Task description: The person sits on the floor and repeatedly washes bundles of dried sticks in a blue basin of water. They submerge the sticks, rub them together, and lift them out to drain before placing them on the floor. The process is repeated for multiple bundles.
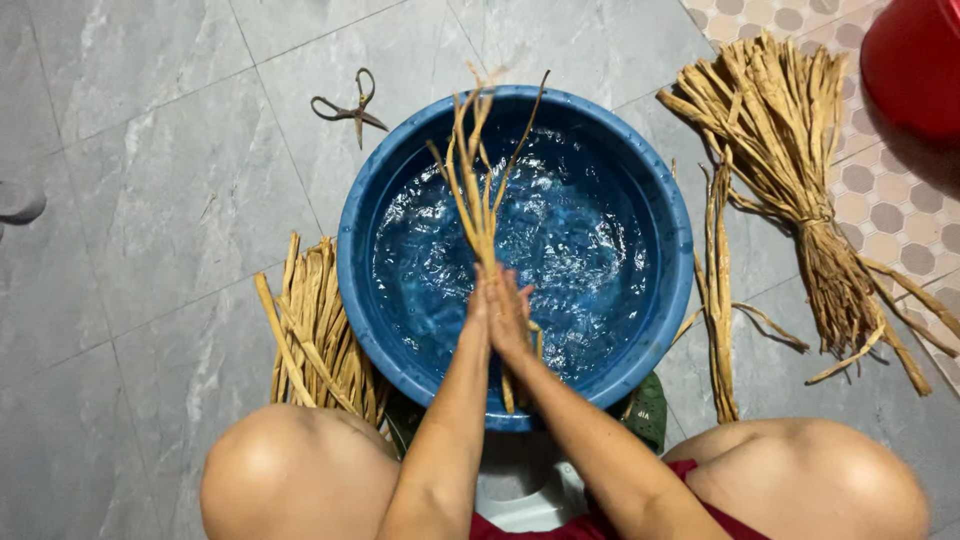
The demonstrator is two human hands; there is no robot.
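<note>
In the head view, the left hand (478, 312) and the right hand (510, 318) were pressed palm to palm above the near side of a round blue basin (360, 215), with a thin bunch of tan dried strips (476, 170) clamped between them. The strips stood up from between the palms and fanned out beyond the fingertips over the middle of the basin; a short end of the bunch stuck out below the hands, toward the person. Rippled water (580, 250) filled the basin beneath and beyond the hands.

To the left of the hands, just outside the basin's wall, a loose pile of strips (318, 335) lay on the grey tiled floor (150, 200), beside the person's left knee (295, 465). Beyond the hands and to the left, a pair of dark scissors (352, 105) lay on the floor near the basin's far rim. To the right of the hands, a narrow bundle of strips (718, 280) lay just beside the basin, and farther right a large tied sheaf (790, 150) spread out fanwise. A red container (915, 60) showed partly at the far right corner. The right knee (830, 475) sat near and to the right of the hands.
</note>
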